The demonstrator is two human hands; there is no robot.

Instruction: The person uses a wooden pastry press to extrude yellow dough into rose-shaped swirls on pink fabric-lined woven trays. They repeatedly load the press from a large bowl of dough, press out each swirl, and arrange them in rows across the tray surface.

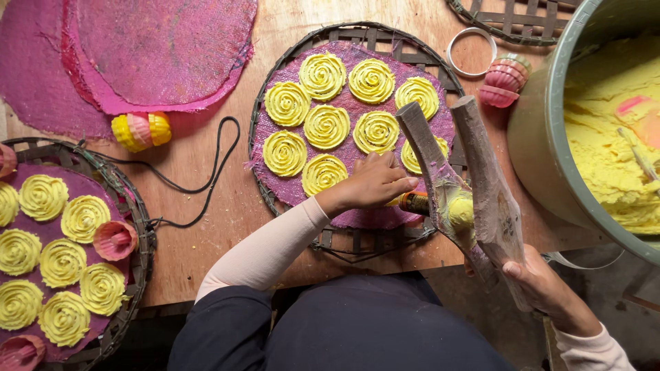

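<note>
Both hands closed, right (543, 285) gripping wooden press (474, 178)

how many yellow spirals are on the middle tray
9 on the middle tray: three in the back row, two mid, two nearer, one behind the wooden press. More may be hidden.

**One head-worn view, looking straight down**

A single camera sits on the person's head and faces almost vertically down, close over the near edge of the brown wooden table (206, 206). The person's dark lap fills the bottom of the frame, and the table's far part runs out at the top.
</note>
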